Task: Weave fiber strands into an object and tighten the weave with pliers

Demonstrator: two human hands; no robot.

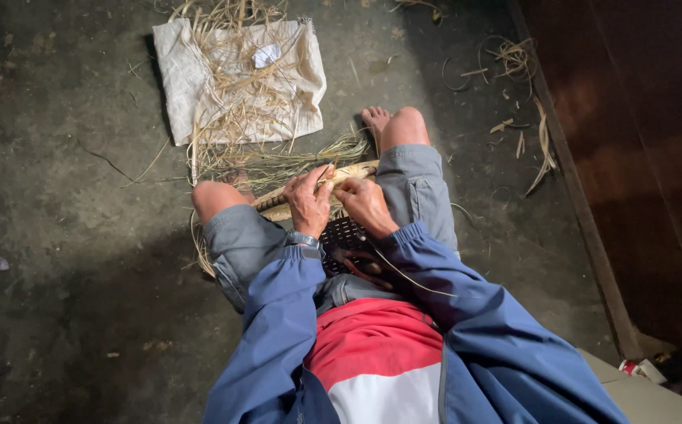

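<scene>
Straw bundle (333, 184) lies across the knees, left hand (308, 202) and right hand (364, 204) both clenched on it. Likely light, pliable, frays easily; grip the bound middle, not loose ends.

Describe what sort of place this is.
Probably a simple home craft spot: bare dark concrete floor, dry straw-coloured fibres on a white woven sack, both hands working a fibre bundle.

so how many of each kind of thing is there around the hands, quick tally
Hands at work: 2, left hand and right hand
Woven straw piece held by both: 1
Wristwatch: 1
Dark mesh stool: 1
White sack on the floor: 1
Loose straw bundle: 1
Total: 7
</scene>
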